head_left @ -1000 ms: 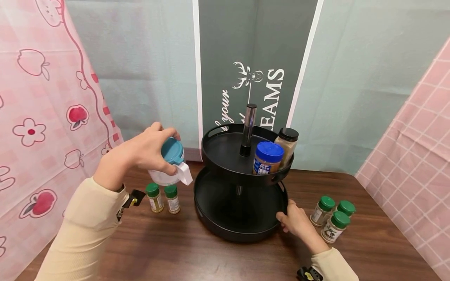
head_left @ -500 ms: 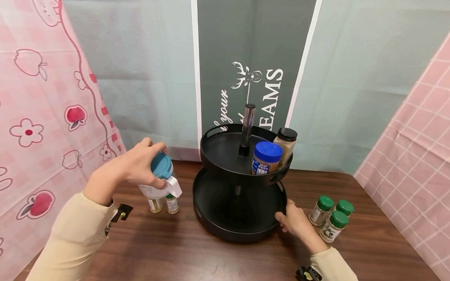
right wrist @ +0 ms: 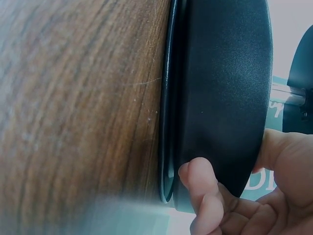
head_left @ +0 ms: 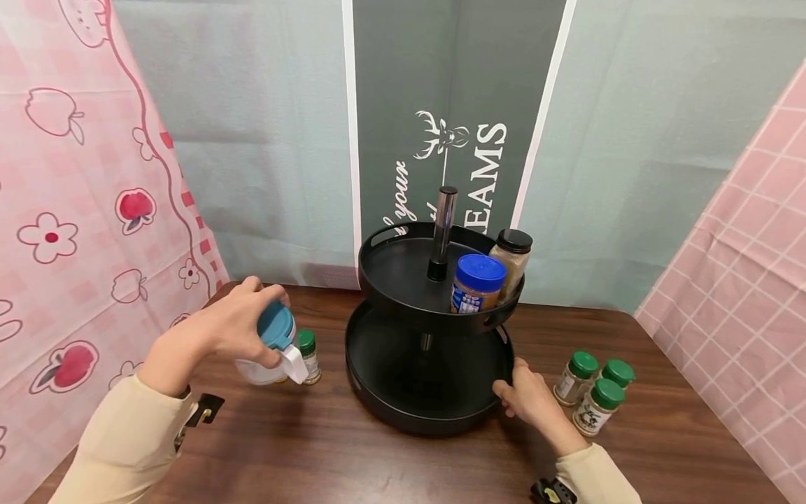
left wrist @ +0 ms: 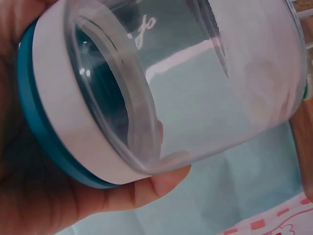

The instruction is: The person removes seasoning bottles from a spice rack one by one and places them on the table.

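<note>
My left hand (head_left: 236,329) grips a clear jar by its teal lid, fingers and thumb round the top. The jar (left wrist: 210,103) has a white collar and a white handle; it leans slightly, beside a green-capped spice bottle (head_left: 308,357). Whether its base touches the table cannot be told. My right hand (head_left: 530,395) holds the right rim of the lower tray of a black two-tier rotating rack (head_left: 409,416). In the right wrist view, the thumb lies at the rim and the fingers (right wrist: 201,178) press the tray's outer wall.
On the upper tray (head_left: 393,294) stand a blue-lidded jar (head_left: 478,283) and a black-lidded jar (head_left: 515,255). A metal post (head_left: 444,224) rises from its middle. Several green-capped spice bottles (head_left: 592,413) stand right of the rack on the wooden table (head_left: 352,462). Cloths hang behind and at both sides.
My left hand has carried the clear jar down and to the left, past the two spice bottles; one is now hidden behind it. The right hand stays on the rack.
</note>
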`<action>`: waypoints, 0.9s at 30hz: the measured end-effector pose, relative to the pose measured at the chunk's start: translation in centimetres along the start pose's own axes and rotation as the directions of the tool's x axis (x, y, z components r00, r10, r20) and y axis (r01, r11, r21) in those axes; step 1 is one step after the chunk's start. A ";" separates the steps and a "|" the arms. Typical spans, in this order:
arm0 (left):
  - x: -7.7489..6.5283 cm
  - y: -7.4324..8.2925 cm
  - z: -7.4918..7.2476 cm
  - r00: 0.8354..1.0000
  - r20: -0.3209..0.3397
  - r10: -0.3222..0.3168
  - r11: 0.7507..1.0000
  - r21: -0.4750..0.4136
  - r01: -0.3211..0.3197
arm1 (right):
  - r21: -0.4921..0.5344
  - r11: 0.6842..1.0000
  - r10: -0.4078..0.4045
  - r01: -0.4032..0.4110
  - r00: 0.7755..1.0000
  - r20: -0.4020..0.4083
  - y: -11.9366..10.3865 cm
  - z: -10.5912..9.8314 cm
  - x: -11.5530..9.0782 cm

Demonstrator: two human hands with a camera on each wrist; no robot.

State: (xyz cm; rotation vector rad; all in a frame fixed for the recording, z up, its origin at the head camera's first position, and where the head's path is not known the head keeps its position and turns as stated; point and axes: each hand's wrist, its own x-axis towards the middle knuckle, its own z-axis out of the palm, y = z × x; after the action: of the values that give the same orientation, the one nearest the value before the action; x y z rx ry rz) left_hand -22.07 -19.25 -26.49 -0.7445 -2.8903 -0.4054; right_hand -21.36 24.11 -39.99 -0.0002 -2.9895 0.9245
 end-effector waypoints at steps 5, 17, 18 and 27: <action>-0.4 -0.6 0.6 1.000 -0.006 -0.005 1.000 -0.014 0.005 | 0.004 1.000 -0.005 0.005 1.000 0.003 0.0 0.0 0.0; -1.6 -1.7 2.2 0.998 0.033 -0.062 0.998 -0.019 0.063 | 0.008 1.000 -0.011 0.011 0.999 0.032 0.0 -0.2 0.0; -1.7 -1.8 2.3 0.997 0.030 -0.064 0.998 -0.014 0.065 | 0.009 1.000 -0.011 0.011 0.999 0.035 0.0 -0.2 0.0; -2.4 -3.2 2.9 0.995 0.026 -0.096 0.995 0.006 0.096 | 0.009 1.000 -0.011 0.011 0.999 0.041 0.0 -0.2 0.0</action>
State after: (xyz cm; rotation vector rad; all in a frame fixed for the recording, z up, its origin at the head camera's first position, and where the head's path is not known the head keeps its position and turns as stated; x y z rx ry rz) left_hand -21.68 -22.22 -30.41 -0.6161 -2.9586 -0.4015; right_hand -21.31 24.21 -39.82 0.0354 -3.0200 0.9480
